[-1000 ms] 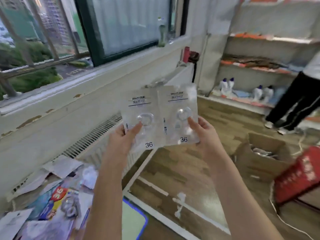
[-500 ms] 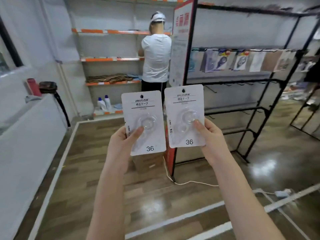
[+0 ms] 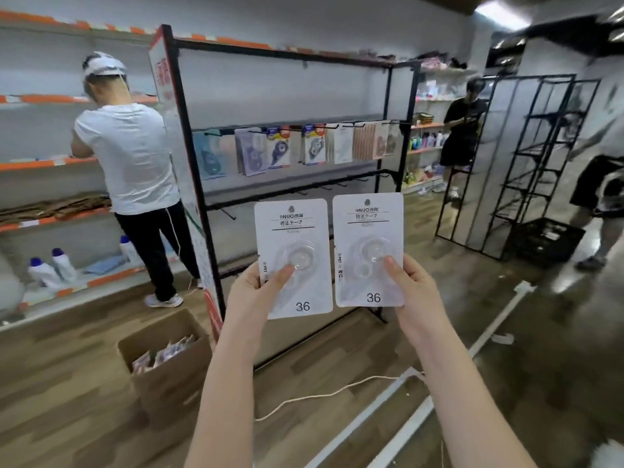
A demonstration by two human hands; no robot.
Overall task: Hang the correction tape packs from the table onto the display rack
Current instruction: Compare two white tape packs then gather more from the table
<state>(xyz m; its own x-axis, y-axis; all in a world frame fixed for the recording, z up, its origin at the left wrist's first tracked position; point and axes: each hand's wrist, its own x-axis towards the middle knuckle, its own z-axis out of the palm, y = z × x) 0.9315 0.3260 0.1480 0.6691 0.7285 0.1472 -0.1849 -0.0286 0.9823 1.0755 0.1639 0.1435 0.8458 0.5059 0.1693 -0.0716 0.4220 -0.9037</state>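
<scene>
Two white correction tape packs, each marked 36, are held up side by side in front of me. My left hand (image 3: 256,292) pinches the left pack (image 3: 293,231) by its lower left edge, thumb on the clear blister. My right hand (image 3: 413,295) pinches the right pack (image 3: 368,228) at its lower right, thumb on the blister. Behind them stands the black display rack (image 3: 297,130), whose upper rail of hooks carries several hanging packs (image 3: 314,146). The lower hook rails (image 3: 304,187) look bare. The table is out of sight.
A person in a white shirt (image 3: 128,153) stands at wall shelves left of the rack. A cardboard box (image 3: 165,363) of packs sits on the floor at the rack's foot, with a white cable (image 3: 320,396) trailing past. Other people and an empty black frame rack (image 3: 526,157) are at right.
My view has swung right from the window and table to face the display rack, which is now nearer. Both hands keep the same hold on their packs.
</scene>
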